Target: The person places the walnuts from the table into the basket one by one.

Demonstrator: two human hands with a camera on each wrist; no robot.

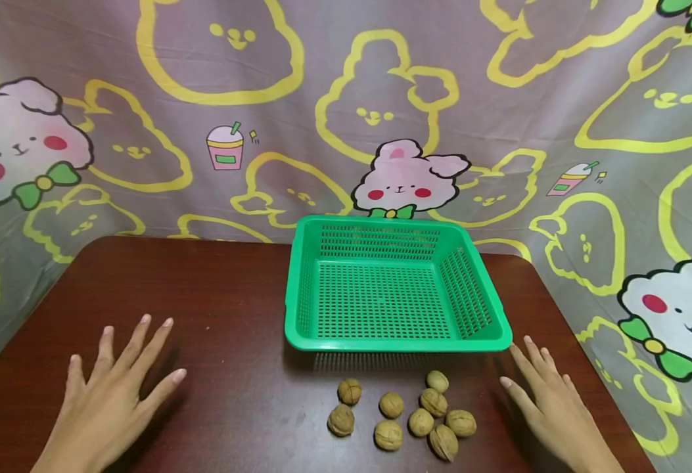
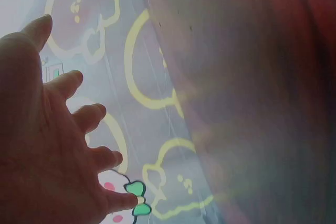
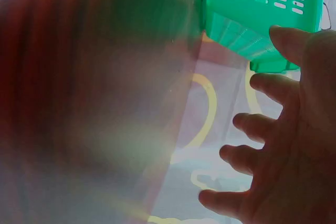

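My left hand (image 1: 109, 397) is spread over the left part of the table, fingers apart, holding nothing. On the right, my right hand (image 1: 555, 404) also has its fingers extended, with the fingertips close to the near right corner of a green plastic basket (image 1: 381, 345). The basket has slotted walls and nothing inside. In front of it lie several walnuts (image 1: 420, 422), loosely grouped between the hands and nearer the right one. Two of them, including a darker walnut (image 1: 349, 391), sit a little apart on the left. The right wrist view shows the basket's side (image 3: 247, 30) beyond the thumb.
The dark reddish-brown table (image 1: 221, 302) has rounded far corners. Behind it and along its sides hangs a grey-pink curtain (image 1: 298, 131) with rabbit and yellow outline prints. The basket stands near the table's far edge, right of centre.
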